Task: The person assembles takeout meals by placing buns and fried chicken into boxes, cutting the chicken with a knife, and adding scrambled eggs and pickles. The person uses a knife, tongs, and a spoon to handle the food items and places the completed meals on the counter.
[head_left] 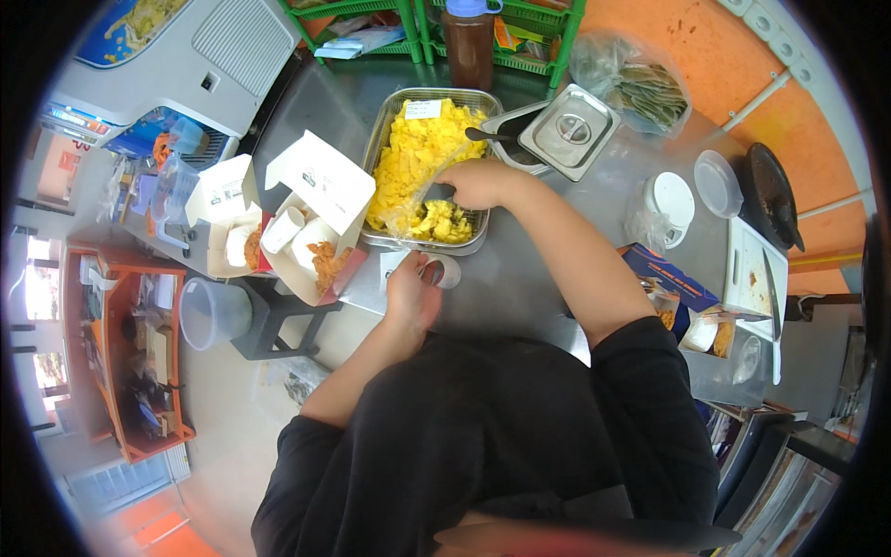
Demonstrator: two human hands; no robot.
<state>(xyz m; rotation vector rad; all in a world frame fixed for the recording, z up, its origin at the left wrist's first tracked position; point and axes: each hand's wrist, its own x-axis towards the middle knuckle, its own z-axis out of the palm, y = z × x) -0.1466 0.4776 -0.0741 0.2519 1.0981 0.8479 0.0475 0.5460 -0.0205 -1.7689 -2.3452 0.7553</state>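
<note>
A clear tray (483,226) of chunky yellow food, like scrambled egg (413,153), sits in front of me, with clear plastic film over part of it. My right hand (475,184) reaches over its right side, fingers closed on a utensil (440,192) that looks like a metal spoon; most of it is hidden. Just below the tray's front edge, my left hand (413,292) is wrapped round a small white paper cup (449,272), tipped on its side. Two open meal boxes stand left of the tray; the nearer box (325,290) holds fried chicken, a white mound and a white cup (282,229).
Behind the tray are a sauce bottle (469,51) and green racks (418,46). A lidded metal container (568,132) stands to its right. Farther right are a knife (771,292) on a white board (747,265), a black pan (768,193) and another meal box (673,278).
</note>
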